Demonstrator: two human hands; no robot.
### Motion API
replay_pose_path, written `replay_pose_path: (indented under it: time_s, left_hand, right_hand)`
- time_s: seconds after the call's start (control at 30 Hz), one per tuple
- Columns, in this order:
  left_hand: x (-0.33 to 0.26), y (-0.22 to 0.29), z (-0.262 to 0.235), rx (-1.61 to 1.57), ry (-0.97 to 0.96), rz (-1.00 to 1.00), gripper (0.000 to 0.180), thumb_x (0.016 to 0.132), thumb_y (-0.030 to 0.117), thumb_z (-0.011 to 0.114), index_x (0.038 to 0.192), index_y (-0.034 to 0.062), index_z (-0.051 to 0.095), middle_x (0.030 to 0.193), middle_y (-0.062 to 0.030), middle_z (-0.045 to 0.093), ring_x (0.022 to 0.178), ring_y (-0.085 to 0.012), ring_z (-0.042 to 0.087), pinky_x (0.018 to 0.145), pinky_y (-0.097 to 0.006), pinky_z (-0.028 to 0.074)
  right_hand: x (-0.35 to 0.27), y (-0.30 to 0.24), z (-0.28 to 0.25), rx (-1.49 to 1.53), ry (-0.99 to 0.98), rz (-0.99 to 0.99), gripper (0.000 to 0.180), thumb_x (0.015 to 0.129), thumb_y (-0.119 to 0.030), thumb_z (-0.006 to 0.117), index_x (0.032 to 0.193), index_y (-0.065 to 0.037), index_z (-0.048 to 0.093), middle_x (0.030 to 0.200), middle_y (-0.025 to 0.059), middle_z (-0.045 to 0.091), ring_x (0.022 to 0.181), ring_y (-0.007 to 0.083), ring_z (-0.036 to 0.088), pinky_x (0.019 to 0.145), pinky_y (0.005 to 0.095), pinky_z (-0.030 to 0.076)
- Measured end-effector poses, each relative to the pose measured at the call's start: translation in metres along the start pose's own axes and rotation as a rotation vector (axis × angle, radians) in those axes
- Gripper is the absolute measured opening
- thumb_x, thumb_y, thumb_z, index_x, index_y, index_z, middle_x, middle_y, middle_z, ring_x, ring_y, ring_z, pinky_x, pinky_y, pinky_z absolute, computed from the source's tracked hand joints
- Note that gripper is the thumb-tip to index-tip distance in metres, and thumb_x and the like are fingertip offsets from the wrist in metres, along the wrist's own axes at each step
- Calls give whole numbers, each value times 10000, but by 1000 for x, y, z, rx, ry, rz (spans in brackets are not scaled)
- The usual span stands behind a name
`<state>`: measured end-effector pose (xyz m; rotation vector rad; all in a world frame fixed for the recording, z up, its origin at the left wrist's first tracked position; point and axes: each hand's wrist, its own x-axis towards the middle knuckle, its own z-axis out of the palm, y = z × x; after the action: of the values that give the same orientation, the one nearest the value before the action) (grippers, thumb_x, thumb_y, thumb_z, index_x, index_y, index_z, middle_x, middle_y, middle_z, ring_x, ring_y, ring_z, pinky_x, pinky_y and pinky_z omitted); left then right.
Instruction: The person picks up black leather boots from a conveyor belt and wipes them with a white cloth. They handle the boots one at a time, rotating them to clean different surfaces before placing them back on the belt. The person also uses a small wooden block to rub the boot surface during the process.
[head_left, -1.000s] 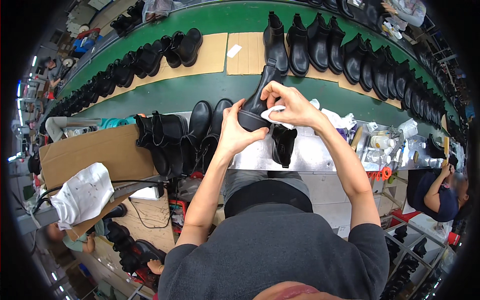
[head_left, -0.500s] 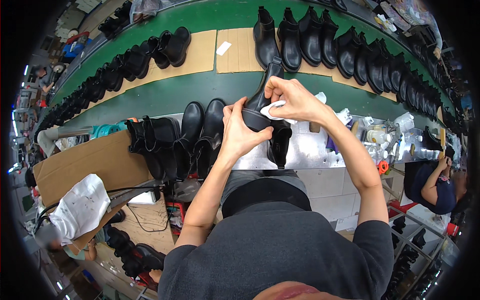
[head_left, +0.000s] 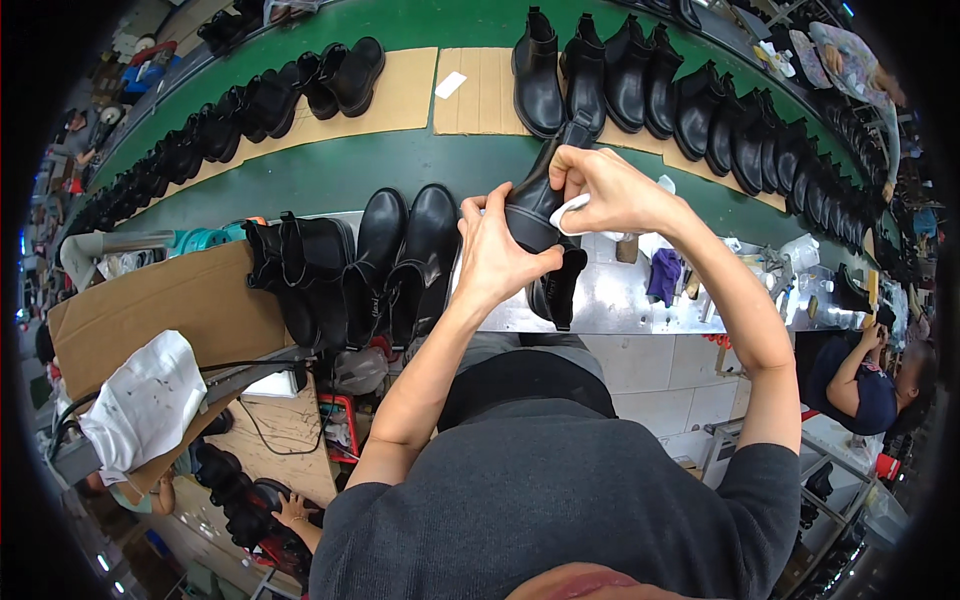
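A black ankle boot [head_left: 540,195] is tilted in front of me, its toe end toward me and its shaft pointing away. My left hand [head_left: 500,248] is closed around the toe end, thumb and fingers on either side of the sole edge. A folded white cloth [head_left: 570,212] is pinched in my right hand [head_left: 622,192], close by the boot's right side; I cannot tell whether it touches the leather. Below the held boot, another black boot [head_left: 560,290] lies on the metal worktop [head_left: 620,310], partly hidden by my left hand and the held boot.
Several black boots [head_left: 400,260] stand to my left beside a brown cardboard sheet [head_left: 180,310]. Boot rows [head_left: 625,75] line cardboard on the green bench [head_left: 470,165]. Right of my hands lie a purple cloth [head_left: 663,275] and clear bottles [head_left: 775,265]. Co-workers sit at both sides.
The held boot and both hands have shifted slightly right in the picture. Less of the white cloth shows in my right hand. The view has moved a little, and the purple cloth shows more.
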<state>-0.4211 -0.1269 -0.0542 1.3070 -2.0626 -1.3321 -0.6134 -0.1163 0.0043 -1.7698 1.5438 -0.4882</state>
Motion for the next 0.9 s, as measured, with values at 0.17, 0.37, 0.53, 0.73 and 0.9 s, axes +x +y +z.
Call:
replay_pose_path:
  time_s: [0.17, 0.37, 0.53, 0.73, 0.9]
  left_hand:
    - [-5, 4, 8, 70, 112, 4, 959, 540, 307, 807, 1319, -75, 399, 1182, -240, 422, 1139, -367, 457, 983, -434, 412]
    - [-5, 6, 10, 83, 101, 13, 962, 543, 308, 805, 1321, -80, 393, 1191, -243, 407, 1149, -381, 443, 983, -440, 411]
    - [-6, 12, 14, 37, 75, 11, 961, 565, 269, 779, 1328, -99, 327, 1192, -278, 348, 1134, -452, 377, 981, -488, 381]
    - [-4, 18, 19, 56, 72, -24, 970, 568, 268, 781, 1332, -97, 309, 1199, -277, 334, 1146, -449, 363, 987, -487, 373]
    - [-7, 8, 10, 33, 65, -14, 983, 554, 286, 791, 1341, -78, 330, 1208, -273, 353, 1140, -437, 397, 979, -474, 396]
  right_hand:
    - [5, -15, -1, -33, 14, 104, 298, 660, -170, 699, 826, 28, 548, 600, 99, 545, 565, 147, 518, 535, 310, 419]
    - [1, -7, -6, -67, -19, 19, 321, 628, -179, 704, 826, 27, 557, 620, 105, 565, 584, 162, 542, 533, 318, 423]
    - [3, -10, -5, -46, 27, 142, 301, 664, -208, 701, 788, 37, 575, 624, 114, 577, 589, 178, 562, 554, 324, 447]
    - [16, -22, -4, -313, -55, 203, 352, 652, -253, 703, 677, 62, 548, 565, 186, 530, 566, 240, 581, 561, 362, 462]
    - [5, -19, -1, -100, 19, 85, 327, 626, -214, 695, 771, 53, 574, 608, 151, 573, 581, 215, 578, 555, 345, 454]
